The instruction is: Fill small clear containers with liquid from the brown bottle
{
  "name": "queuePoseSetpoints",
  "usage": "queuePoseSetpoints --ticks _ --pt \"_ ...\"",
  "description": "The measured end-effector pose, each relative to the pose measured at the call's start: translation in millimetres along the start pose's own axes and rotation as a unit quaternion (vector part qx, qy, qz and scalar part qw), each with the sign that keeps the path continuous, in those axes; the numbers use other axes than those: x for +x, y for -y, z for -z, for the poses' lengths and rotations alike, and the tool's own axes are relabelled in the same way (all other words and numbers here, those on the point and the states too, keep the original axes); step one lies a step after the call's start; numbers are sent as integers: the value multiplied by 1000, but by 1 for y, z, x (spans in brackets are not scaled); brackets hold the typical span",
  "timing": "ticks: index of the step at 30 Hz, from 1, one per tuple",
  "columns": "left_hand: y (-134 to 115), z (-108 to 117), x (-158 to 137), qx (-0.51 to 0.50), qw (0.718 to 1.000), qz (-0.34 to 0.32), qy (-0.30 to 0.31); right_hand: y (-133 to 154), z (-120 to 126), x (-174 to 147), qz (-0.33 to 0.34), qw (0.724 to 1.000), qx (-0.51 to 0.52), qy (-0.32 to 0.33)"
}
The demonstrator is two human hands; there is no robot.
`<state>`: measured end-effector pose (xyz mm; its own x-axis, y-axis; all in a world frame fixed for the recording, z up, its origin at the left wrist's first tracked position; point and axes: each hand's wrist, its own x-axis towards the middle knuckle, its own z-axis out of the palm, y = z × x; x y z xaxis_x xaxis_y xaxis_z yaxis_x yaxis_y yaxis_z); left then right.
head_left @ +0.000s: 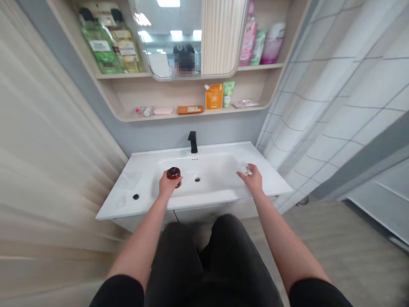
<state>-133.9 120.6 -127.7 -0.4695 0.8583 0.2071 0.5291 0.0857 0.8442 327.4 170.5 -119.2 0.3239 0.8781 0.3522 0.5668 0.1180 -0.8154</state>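
Over the left side of the white washbasin (217, 187), my left hand (166, 186) is closed around a dark amber bottle (174, 172), seen from above with its round top up. My right hand (254, 179), at the basin's right end, pinches a small clear-and-white object (245, 169); it is blurred and I cannot make out its kind. A small round black piece (136, 197), perhaps a cap, lies on the counter left of my left hand. Faint clear items near it are hard to make out.
A black faucet (193, 142) stands at the basin's back, with a drain (197, 179) in front. Above hangs a mirror cabinet (191, 117) whose shelves hold bottles, an orange pouch (214, 97) and a green tube (228, 94). A beige curtain (47, 149) borders the left, a tiled white curtain (319, 94) the right.
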Motion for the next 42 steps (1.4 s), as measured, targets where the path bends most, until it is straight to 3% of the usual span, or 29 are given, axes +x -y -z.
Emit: queuePoseSetpoints --ticks 3,7,10,13,23,34,42 --pt "1 1 -1 19 1000 -13 -4 31 -42 -14 34 987 114 111" --pt "-3 4 -4 44 999 -25 -3 71 -106 -36 14 947 211 242" --pt "-6 3 -8 56 997 -46 9 86 -144 -53 -25 931 228 283" --pt "-10 3 -10 75 994 -72 28 87 -164 -66 -52 927 214 304" --pt "-16 1 -17 168 977 -116 62 69 -176 -72 43 925 133 352" --pt "-37 3 -36 282 941 -157 99 70 -179 -72 61 933 97 341" --pt "-40 1 -38 313 932 -148 108 76 -177 -72 59 935 83 340"
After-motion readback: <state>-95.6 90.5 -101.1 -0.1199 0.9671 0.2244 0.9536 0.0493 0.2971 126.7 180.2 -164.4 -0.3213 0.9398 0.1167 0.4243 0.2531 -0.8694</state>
